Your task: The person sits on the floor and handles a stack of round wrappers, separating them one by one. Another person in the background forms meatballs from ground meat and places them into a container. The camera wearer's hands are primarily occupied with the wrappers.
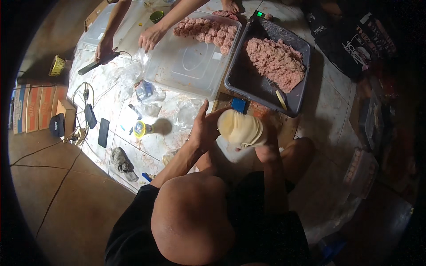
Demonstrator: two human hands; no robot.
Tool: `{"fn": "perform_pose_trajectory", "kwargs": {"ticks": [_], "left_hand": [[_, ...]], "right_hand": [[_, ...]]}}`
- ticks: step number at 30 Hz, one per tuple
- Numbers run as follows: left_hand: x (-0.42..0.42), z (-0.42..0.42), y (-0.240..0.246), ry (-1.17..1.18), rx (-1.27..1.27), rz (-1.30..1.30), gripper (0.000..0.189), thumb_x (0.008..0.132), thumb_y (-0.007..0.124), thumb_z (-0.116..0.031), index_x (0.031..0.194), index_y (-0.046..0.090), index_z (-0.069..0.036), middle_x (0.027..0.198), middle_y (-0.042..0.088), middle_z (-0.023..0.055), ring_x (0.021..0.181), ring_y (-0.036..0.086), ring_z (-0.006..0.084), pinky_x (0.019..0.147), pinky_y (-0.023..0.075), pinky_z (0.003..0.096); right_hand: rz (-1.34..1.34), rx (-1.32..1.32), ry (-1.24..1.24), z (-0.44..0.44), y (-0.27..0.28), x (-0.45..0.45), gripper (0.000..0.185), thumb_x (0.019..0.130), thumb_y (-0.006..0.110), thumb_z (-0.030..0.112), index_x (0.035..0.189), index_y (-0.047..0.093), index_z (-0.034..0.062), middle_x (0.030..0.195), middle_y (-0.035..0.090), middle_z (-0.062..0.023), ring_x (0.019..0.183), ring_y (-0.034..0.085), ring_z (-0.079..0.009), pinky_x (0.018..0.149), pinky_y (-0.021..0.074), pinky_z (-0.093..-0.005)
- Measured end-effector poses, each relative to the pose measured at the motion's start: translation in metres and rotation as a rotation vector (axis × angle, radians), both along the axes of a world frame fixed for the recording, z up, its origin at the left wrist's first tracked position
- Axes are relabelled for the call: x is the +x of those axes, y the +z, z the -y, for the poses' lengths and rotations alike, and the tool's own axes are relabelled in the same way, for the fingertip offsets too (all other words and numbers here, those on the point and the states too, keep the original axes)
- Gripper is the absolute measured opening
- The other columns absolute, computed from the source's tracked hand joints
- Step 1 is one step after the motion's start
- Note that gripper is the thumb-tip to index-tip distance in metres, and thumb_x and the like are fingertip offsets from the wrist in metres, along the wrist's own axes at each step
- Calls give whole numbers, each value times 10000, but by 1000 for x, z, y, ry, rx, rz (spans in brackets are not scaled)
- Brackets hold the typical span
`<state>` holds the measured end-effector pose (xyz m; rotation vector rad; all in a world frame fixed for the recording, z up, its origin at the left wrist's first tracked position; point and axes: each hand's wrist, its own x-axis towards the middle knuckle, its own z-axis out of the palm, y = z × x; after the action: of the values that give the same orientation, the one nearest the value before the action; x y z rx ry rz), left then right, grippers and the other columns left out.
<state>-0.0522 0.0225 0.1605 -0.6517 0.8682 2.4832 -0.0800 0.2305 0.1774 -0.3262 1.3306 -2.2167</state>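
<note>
A stack of thin, round dough wrappers (241,128) is held in front of me, its pale layers fanned and slightly blurred. My right hand (269,149), also blurred, grips it from the right. My left hand (207,128) is at the stack's left end with its thumb raised and apart. Its fingertips are partly behind the wrappers, and I cannot tell how firmly they touch. Just beyond is a dark grey tub (229,74) with a mound of ground meat (276,63) and a yellow-handled fork (281,99). A blue box-like object (238,104) lies between the tub and the stack.
Rows of meatballs (213,31) cover the far part of a translucent plastic lid (188,76). Another person's hand (153,36) touches a plastic bag (138,65); a second hand (106,50) holds a dark corded bar (96,64). A phone (104,133), yellow-rimmed cup (141,129) and cables (88,96) lie left.
</note>
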Motion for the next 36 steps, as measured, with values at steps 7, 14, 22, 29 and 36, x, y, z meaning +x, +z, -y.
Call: {"fn": "perform_pose_trajectory", "kwargs": {"ticks": [7, 14, 22, 29, 36], "left_hand": [[-3, 8, -7, -45, -44, -36, 948, 966, 345, -736, 1492, 439, 47, 1479, 529, 206, 1374, 490, 316, 1182, 322, 448], [-5, -8, -2, -32, 9, 43, 1013, 959, 348, -748, 1513, 356, 100, 1513, 476, 236, 1372, 496, 330, 1179, 337, 470], [-1, -15, -42, 90, -143, 151, 865, 956, 407, -719, 1305, 565, 56, 1163, 673, 168, 1031, 656, 269, 940, 501, 370], [-1, -18, -49, 240, -954, -139, 638, 1089, 414, -489, 739, 584, 16, 595, 493, 43, 580, 464, 134, 558, 386, 333], [-3, 2, 17, 211, -773, -153, 577, 1078, 462, -409, 698, 632, -10, 596, 592, 69, 567, 577, 154, 573, 473, 308]], "right_hand": [[70, -60, -15, 1, 5, -2, 402, 953, 706, 253, 1217, 617, -37, 1122, 650, -67, 1043, 633, -160, 933, 514, -315], [-349, 857, -107, 3, -7, -7, 431, 832, 793, 160, 1181, 652, -50, 1080, 686, -180, 969, 701, -266, 837, 556, -372], [-534, 870, -127, 20, 11, 2, 421, 875, 805, 210, 1151, 674, -80, 1015, 690, -161, 892, 698, -220, 741, 579, -325], [-183, 622, 8, 18, 12, 3, 434, 927, 773, 179, 1248, 643, -82, 1060, 690, -108, 791, 678, -114, 598, 603, -252], [104, 319, -7, 12, -5, 10, 441, 1000, 683, 216, 1351, 569, -26, 1095, 676, -122, 997, 698, -183, 835, 622, -340]]}}
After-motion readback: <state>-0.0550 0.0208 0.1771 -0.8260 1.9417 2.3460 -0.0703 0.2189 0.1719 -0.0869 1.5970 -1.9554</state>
